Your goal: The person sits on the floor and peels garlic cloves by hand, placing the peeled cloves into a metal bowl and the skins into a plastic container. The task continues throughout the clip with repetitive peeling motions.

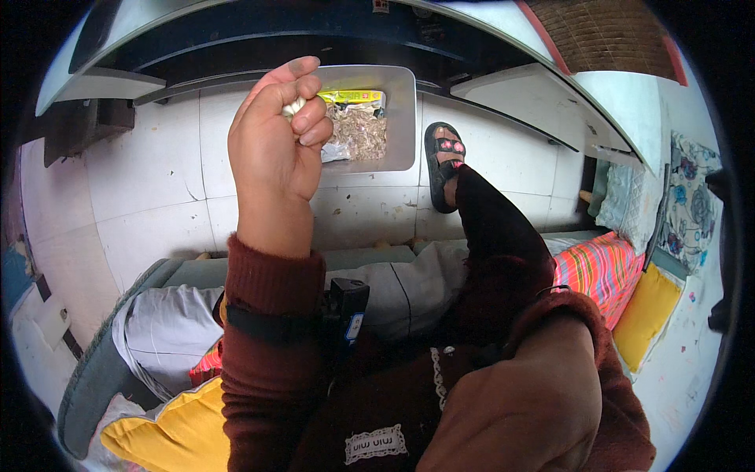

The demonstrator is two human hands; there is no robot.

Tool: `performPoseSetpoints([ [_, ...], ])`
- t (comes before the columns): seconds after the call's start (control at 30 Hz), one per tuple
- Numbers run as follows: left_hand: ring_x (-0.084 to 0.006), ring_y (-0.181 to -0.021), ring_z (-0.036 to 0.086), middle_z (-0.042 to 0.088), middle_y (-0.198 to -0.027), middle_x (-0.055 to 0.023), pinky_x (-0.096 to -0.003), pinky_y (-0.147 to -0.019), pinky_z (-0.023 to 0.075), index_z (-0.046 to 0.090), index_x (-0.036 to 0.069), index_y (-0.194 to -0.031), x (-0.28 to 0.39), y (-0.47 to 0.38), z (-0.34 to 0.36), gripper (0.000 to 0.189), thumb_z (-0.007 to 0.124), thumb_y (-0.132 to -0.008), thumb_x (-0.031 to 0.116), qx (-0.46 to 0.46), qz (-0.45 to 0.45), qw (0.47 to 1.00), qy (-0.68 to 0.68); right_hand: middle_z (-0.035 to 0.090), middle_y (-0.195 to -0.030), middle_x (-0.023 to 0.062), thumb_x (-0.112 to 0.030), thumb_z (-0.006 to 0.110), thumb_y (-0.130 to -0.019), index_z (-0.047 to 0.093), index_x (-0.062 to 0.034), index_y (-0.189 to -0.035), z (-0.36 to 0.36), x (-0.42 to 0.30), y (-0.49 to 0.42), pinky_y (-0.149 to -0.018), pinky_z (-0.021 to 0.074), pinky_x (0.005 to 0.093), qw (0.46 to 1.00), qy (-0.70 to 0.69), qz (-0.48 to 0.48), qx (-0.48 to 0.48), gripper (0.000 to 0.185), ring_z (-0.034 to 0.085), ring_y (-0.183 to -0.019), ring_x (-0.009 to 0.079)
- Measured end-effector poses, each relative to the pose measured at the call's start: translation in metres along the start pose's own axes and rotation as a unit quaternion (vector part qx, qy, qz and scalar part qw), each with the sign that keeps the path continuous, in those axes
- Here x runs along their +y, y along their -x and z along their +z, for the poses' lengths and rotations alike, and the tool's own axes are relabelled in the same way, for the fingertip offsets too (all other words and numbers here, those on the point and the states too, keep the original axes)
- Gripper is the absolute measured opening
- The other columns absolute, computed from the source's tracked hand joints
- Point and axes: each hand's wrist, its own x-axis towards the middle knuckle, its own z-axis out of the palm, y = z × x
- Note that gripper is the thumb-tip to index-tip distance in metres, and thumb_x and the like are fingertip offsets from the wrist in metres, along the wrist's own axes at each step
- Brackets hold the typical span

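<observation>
My left hand [283, 130] is raised in front of me with the fingers curled around several small white pieces that look like peeled garlic cloves [294, 106]. Behind it on the floor stands a translucent plastic bin [402, 127], partly covered by the hand. Dry, papery skins [361, 133], apparently garlic peel, lie in the bin beside a yellow-green printed packet [354, 96]. My right hand [513, 407] is bent back towards my body at the lower right. Its fingers run out of the picture, so anything in them is hidden.
A dark table with a white rim [283, 50] spans the far side. My sandalled foot [445, 165] rests on the tiled floor right of the bin. I sit on a grey sofa [377, 259] with yellow cushions [646, 315] and a striped cloth [598, 271].
</observation>
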Motion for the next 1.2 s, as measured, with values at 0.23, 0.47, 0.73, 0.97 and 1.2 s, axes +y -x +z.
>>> performPoseSetpoints([
  [0.23,-0.005,-0.049,0.032,0.038,-0.065,0.0019,-0.0182,-0.041,0.0247,0.048,-0.004,-0.106,0.001,0.003,0.005,0.022,0.043,-0.091,0.011,0.03,-0.028,0.998,-0.048,0.056,-0.065,0.0121,-0.011,0.055,-0.088,0.056,0.0005,-0.079,-0.002,0.002,-0.004,-0.041,0.0426,0.0316,0.998,-0.051,0.032,0.008,0.015,0.056,-0.05,0.0267],
  [0.47,-0.0039,-0.045,0.028,0.035,-0.058,0.005,-0.0181,-0.04,0.0225,0.053,0.0,-0.1,-0.001,0.004,0.007,0.019,0.043,-0.091,0.012,0.027,-0.035,0.994,-0.104,0.057,-0.067,0.0099,-0.01,0.056,-0.088,0.058,0.001,-0.079,-0.001,0.01,0.004,-0.043,0.04,0.0282,0.992,-0.086,0.094,0.004,0.015,0.053,-0.051,0.02],
  [0.73,-0.0023,-0.044,0.026,0.033,-0.053,0.0089,-0.019,-0.04,0.019,0.056,0.007,-0.091,-0.006,0.009,0.02,0.022,0.048,-0.094,0.027,-0.014,-0.058,0.973,-0.221,0.044,-0.06,-0.0035,-0.015,0.048,-0.093,0.052,-0.0018,-0.077,-0.107,0.039,-0.014,-0.048,0.0335,0.0192,0.806,0.415,0.04,0.419,0.021,0.039,-0.054,0.004],
  [0.97,0.0001,-0.049,0.034,0.044,-0.057,0.0086,-0.0173,-0.043,0.0247,0.059,0.007,-0.086,-0.021,0.015,0.032,0.019,0.053,-0.092,0.023,-0.064,0.095,0.895,-0.431,0.049,-0.06,0.0081,-0.009,0.053,-0.089,0.051,-0.0013,-0.078,-0.141,0.042,-0.015,-0.049,0.0383,0.0252,0.716,0.55,-0.028,0.428,0.014,0.044,-0.053,0.0087],
  [1.2,-0.0056,-0.063,0.051,0.056,-0.067,-0.0004,-0.0218,-0.057,0.0411,0.056,0.003,-0.087,-0.025,0.014,0.028,0.01,0.056,-0.089,0.013,-0.084,0.122,0.894,-0.423,0.044,-0.059,-0.0016,-0.011,0.052,-0.091,0.053,-0.0021,-0.081,-0.144,0.051,-0.019,-0.05,0.0346,0.0214,0.679,0.615,-0.056,0.398,0.014,0.038,-0.055,0.0058],
])
